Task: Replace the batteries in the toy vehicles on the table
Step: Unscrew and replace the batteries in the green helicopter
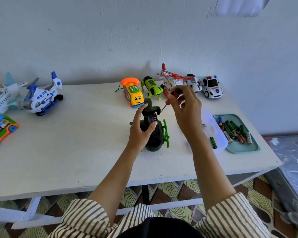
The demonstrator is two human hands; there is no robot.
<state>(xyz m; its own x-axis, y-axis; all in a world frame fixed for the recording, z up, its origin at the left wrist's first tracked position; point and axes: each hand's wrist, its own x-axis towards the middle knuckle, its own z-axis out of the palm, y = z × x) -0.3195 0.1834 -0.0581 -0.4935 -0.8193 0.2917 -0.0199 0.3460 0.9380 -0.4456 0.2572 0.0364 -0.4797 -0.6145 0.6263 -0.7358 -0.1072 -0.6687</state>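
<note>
The dark green toy helicopter [155, 134] lies at the middle of the table [76, 143], about halfway between the near and far edges. Its belly appears to face up, since a printed label and a bright green skid [165, 133] show on top. Its long axis runs nearly straight from near edge to far edge: the rounded nose points toward the person and the narrower tail end toward the far edge.

The left hand [141, 127] grips the body from the left side, thumb across the label and fingers curled over the far part, pinning the toy to the table. The right hand [186, 107] is above and to the right of the tail end, nearer the far edge. Its fingertips pinch the red and black handle of a screwdriver [175, 92].

The shaft slants down and left, across the toy's axis, with its tip right at the far end of the belly. Whether it sits in a screw head cannot be told. The likely step is undoing the battery cover, so the tip has to drop squarely onto a screw on that upturned face while the left hand stops the body from rolling.

Toward the right edge a teal tray [239, 149] holds loose batteries [234, 130], with a clear plastic box [212, 124] just beside it
</note>
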